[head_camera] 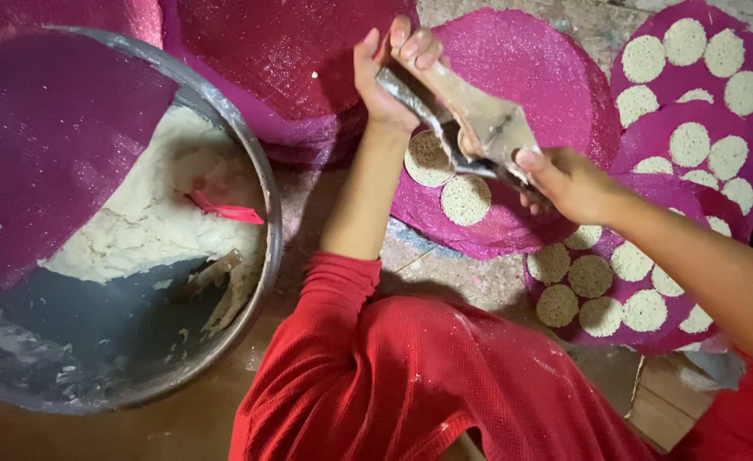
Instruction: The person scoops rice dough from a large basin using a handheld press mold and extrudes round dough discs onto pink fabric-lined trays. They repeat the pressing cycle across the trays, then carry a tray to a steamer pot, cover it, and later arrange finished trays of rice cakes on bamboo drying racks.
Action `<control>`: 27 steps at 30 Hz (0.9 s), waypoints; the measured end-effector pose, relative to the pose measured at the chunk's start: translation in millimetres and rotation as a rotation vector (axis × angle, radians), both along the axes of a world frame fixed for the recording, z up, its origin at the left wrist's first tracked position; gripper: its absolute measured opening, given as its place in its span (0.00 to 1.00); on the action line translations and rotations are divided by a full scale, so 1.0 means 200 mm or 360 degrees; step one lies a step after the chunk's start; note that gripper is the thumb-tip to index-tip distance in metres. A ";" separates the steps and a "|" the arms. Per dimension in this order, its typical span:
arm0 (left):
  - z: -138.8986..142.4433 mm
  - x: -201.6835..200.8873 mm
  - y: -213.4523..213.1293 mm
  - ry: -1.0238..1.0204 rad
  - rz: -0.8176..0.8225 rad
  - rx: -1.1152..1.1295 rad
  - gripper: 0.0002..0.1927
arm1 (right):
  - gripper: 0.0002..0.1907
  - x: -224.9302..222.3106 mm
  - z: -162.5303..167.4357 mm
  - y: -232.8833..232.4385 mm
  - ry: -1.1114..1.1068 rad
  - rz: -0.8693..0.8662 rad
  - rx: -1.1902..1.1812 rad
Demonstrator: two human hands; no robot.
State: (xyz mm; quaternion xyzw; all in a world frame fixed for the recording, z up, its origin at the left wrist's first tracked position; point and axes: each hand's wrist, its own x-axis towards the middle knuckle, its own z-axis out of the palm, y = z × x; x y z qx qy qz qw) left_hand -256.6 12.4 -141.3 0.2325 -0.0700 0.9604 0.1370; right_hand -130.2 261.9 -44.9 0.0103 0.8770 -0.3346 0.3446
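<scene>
Two hands grasp a dough-smeared metal press [470, 128] above a magenta mesh mat [513, 102]: left hand [391, 72] grips its far end, right hand [564, 181] its near end. Best practice, judged: lower it squarely beside the two pale discs [466, 199], avoiding overlap.

No packages, labels, signs or screens in my view; I log none on the floor or round the work.

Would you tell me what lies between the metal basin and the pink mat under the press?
In the head view, the person's left forearm crosses that stretch above bare floor.
</scene>
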 end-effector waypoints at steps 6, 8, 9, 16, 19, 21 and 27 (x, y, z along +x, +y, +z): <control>0.08 -0.07 -0.02 -0.0005 0.0175 -0.0470 0.21 | 0.37 0.01 -0.09 0.03 0.0202 -0.0026 -0.0238; 0.06 -0.01 -0.06 -0.0399 0.0110 -0.1044 0.25 | 0.36 0.03 -0.13 0.07 0.0181 -0.0045 -0.0390; 0.03 0.05 -0.07 -0.0447 0.0098 -0.1353 0.23 | 0.36 0.04 -0.15 0.10 0.0161 -0.0087 -0.0471; -0.07 0.47 -0.14 0.0350 0.0562 -0.3449 0.20 | 0.35 0.13 -0.26 0.16 0.0391 -0.0118 -0.0605; -0.02 0.64 -0.17 0.0491 0.0584 -0.3787 0.23 | 0.37 0.18 -0.28 0.15 0.0315 -0.0446 -0.0519; -0.01 0.67 -0.18 0.0441 0.0740 -0.3693 0.26 | 0.40 0.23 -0.29 0.15 0.0641 -0.0264 -0.0546; -0.20 0.22 -0.19 -0.0024 0.1373 -0.3280 0.26 | 0.47 0.46 -0.46 0.13 0.0752 -0.0807 -0.1670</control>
